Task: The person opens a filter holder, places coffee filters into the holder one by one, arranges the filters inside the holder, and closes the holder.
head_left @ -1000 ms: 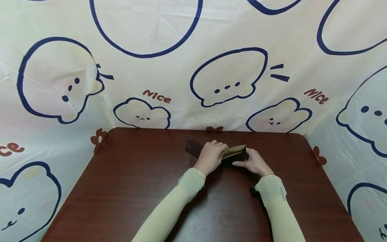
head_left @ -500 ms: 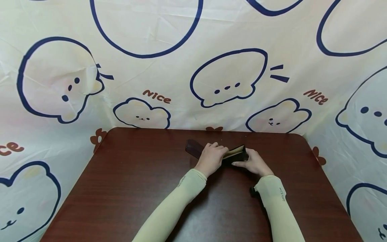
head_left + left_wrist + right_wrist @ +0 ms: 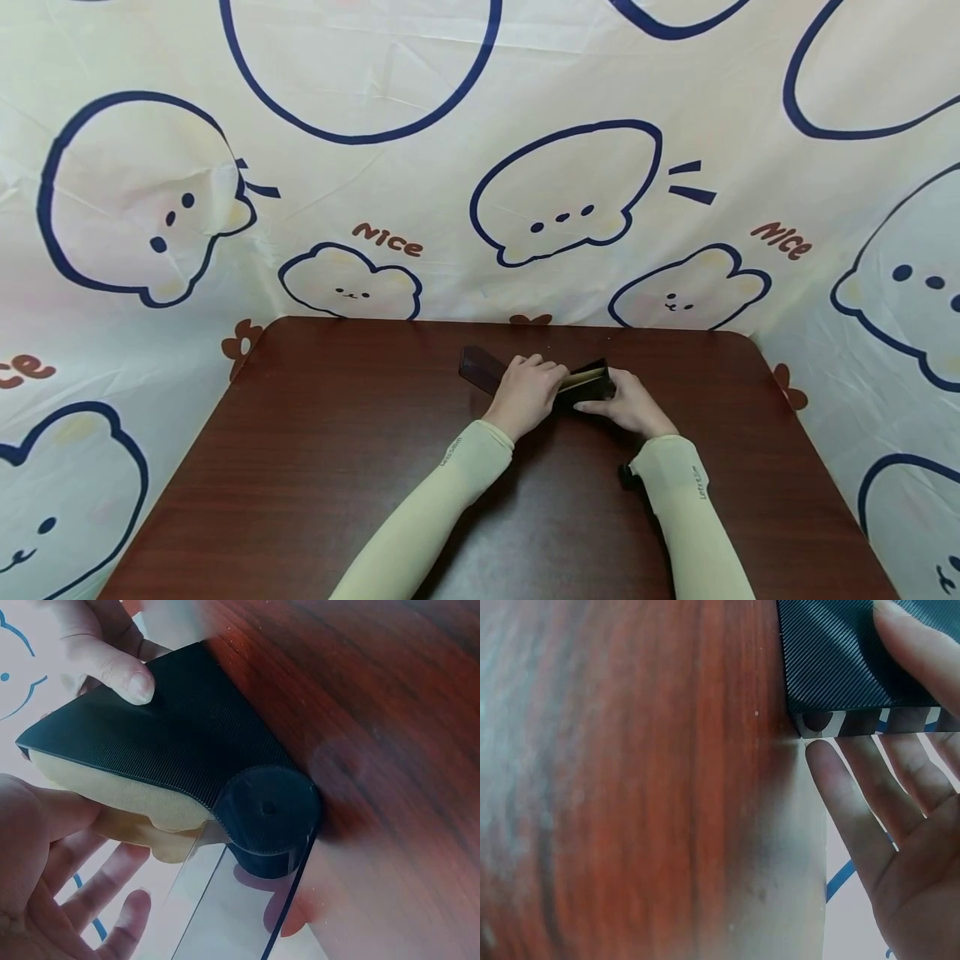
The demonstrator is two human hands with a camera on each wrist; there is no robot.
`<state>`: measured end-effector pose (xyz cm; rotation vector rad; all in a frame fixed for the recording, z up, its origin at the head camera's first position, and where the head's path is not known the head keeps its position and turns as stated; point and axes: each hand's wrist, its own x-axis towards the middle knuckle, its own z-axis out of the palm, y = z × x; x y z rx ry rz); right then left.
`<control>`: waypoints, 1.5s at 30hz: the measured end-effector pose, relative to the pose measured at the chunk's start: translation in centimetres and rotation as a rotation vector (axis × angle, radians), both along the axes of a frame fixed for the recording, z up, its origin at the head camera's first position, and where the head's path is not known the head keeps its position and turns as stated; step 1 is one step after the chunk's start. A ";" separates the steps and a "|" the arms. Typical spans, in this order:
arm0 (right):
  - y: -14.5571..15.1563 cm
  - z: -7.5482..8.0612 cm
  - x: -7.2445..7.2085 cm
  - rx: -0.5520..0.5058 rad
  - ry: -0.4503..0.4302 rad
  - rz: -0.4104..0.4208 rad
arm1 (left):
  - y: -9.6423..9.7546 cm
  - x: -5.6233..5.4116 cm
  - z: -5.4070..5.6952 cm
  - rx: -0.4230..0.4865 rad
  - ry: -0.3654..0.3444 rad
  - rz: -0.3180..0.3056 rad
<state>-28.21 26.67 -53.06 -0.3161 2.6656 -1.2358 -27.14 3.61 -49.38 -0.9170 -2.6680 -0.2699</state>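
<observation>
A dark ribbed case with a tan lining (image 3: 112, 784) stands near the far edge of the table. In the head view its black part (image 3: 592, 387) gapes a little, the tan inside showing, and a dark brown panel (image 3: 480, 367) juts out on the left. The left wrist view shows a round black end (image 3: 266, 810) and a glossy, see-through-looking strip (image 3: 225, 907). My right hand (image 3: 626, 402) grips the black part, its thumb lying on the ribbed face. My left hand (image 3: 528, 392) holds the tan-lined edge; its thumb contact is partly hidden.
The brown wooden table (image 3: 375, 500) has rounded far corners. Behind and beside it hangs a pale cloth (image 3: 450, 192) printed with blue cartoon outlines. A small black device (image 3: 628, 477) sits under the right sleeve's cuff.
The tan opening of the case has narrowed, its raised edge coming down. My left hand has shifted slightly right; my right hand stays almost in place.
</observation>
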 end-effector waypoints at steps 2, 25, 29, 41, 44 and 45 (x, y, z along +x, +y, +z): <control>-0.1 0.0 0.0 -0.004 -0.004 -0.002 | 0.0 0.0 0.0 -0.010 0.007 0.005; -0.4 0.0 -0.2 -0.010 0.003 0.002 | -1.0 0.5 1.0 0.130 0.005 -0.026; -0.5 0.0 -0.2 -0.005 0.007 0.002 | -1.2 0.6 1.2 0.134 0.008 -0.027; -0.2 -0.1 -0.1 0.006 0.009 0.014 | -2.4 0.6 2.4 0.149 0.071 -0.033; 0.0 0.0 0.1 0.014 -0.001 0.013 | -3.4 0.5 2.9 0.190 0.078 -0.029; 0.0 0.0 0.1 0.012 -0.002 0.014 | -3.8 0.5 3.2 0.205 0.080 -0.024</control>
